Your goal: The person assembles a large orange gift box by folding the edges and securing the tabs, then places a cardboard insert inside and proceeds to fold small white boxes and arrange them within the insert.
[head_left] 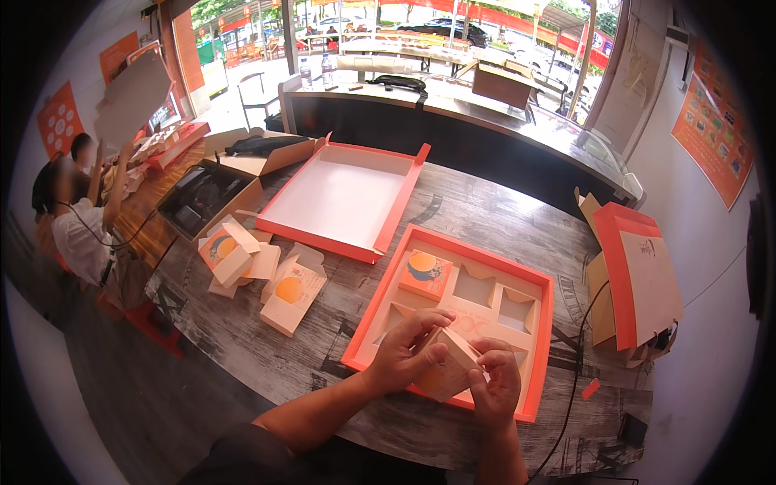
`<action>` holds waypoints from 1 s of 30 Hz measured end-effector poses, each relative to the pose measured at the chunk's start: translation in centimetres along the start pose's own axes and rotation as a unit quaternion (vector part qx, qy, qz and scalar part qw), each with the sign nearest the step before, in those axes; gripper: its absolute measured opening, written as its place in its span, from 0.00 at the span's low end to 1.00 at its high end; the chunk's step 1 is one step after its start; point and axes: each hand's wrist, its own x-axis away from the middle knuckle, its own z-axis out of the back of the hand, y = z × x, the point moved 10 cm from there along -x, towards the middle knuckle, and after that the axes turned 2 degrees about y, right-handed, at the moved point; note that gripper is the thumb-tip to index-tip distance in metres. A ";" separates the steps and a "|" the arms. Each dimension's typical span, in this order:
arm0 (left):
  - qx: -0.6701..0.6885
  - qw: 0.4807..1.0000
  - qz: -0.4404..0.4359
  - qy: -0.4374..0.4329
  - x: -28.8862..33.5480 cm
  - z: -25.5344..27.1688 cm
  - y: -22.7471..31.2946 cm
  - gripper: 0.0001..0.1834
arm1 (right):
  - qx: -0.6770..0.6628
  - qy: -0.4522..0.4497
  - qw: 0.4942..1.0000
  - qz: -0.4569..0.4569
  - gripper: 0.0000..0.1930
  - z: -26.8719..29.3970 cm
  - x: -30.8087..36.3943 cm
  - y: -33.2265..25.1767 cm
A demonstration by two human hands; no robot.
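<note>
Between both hands I hold a small beige carton [445, 377] with an orange print, tilted over the near part of a large orange-rimmed gift box [537, 356]. My left hand [411, 349] grips its left side, thumb across the face. The fingers of my right hand [495, 376] pinch its right edge. Inside the gift box, a beige insert has several square openings. One small orange-printed carton [425, 273] sits in the far left opening. Left of the box lie several small beige cartons [293, 288], some with flaps raised.
A shallow orange-edged lid [343, 194] lies behind, white inside up. At left is an open cardboard box [212, 194] with black contents. An orange-and-beige bag [638, 275] stands at right. A black cable [579, 356] crosses the table. Another person [81, 218] lifts a pale sheet at far left.
</note>
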 end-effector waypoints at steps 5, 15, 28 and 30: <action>0.047 0.998 0.052 -0.003 0.0 -0.1 -0.9 0.21 | 0.062 0.003 0.997 0.042 0.11 0.1 -0.1 -0.5; -0.030 0.998 0.049 -0.033 -0.2 0.0 -1.1 0.26 | 0.132 -0.014 0.988 0.082 0.12 -0.4 -0.4 -1.6; -0.024 0.996 0.088 -0.021 0.1 0.1 -1.6 0.25 | 0.152 -0.015 0.981 0.118 0.13 -0.8 -0.3 -2.4; -0.030 0.996 0.082 -0.021 0.0 0.1 -1.4 0.25 | 0.159 -0.018 0.979 0.128 0.12 -1.0 -0.4 -2.8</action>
